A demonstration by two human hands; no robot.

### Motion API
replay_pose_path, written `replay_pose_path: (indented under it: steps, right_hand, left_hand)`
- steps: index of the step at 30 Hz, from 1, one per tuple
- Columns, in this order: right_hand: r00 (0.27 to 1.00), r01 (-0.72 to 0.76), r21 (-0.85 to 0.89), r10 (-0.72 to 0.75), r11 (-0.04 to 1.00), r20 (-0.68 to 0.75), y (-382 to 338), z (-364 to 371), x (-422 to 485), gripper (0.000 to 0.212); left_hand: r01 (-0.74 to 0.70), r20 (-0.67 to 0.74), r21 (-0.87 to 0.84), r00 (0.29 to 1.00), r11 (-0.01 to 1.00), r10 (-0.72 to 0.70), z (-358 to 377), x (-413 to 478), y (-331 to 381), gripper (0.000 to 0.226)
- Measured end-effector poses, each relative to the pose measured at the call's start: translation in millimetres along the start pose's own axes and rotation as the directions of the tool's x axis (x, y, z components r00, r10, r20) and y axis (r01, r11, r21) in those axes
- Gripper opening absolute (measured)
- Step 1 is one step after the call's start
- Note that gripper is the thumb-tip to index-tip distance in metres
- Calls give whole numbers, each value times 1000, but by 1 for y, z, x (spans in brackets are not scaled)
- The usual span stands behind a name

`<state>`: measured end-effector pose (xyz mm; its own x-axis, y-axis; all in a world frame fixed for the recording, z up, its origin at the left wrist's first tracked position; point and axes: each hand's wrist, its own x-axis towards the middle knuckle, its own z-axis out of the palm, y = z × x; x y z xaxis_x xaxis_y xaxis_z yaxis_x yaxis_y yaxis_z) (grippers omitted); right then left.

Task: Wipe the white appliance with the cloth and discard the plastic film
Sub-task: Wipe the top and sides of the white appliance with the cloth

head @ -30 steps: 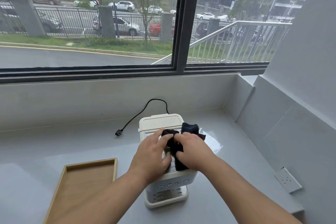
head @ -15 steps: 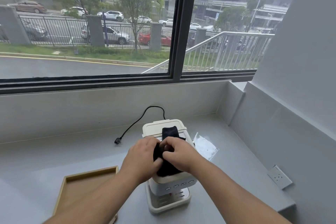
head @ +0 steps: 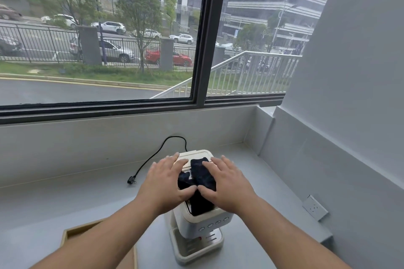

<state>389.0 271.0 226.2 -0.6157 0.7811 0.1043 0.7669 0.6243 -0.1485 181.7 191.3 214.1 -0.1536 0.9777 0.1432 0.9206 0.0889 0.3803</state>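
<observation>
The white appliance [head: 202, 223] stands on the grey counter, its button panel facing me. A dark cloth [head: 200, 178] lies spread over its top. My left hand [head: 167, 181] lies flat with spread fingers on the cloth's left part and the lid. Flat on the cloth's right part is my right hand [head: 225, 181], fingers spread too. Both thumbs meet near the cloth's middle. The plastic film is hidden behind my right hand and arm.
A black power cord [head: 161, 150] runs from the appliance to a plug [head: 131, 180] lying on the counter at the left. A wooden tray [head: 74, 233] sits at the front left. A wall socket [head: 314, 207] is on the right wall. The window ledge wall stands behind.
Both hands have let go of the bunched cloth and flattened on it, spreading it over the appliance's top. The view has tilted up, and the film has gone out of sight.
</observation>
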Motion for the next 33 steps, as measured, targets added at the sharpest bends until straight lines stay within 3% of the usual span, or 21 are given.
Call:
replay_pose_path:
  steps: [16,33]
  right_hand:
    - [977,-207,-60,203,977,-66,34,-19,-22,90]
    - [957,-289,24,289,957,-9,166,-6,-16,87]
  left_hand:
    - [-151,12,16,989,988,150,4,24,35,95]
    - [-167,111,116,982,979,154,59,99,119,97]
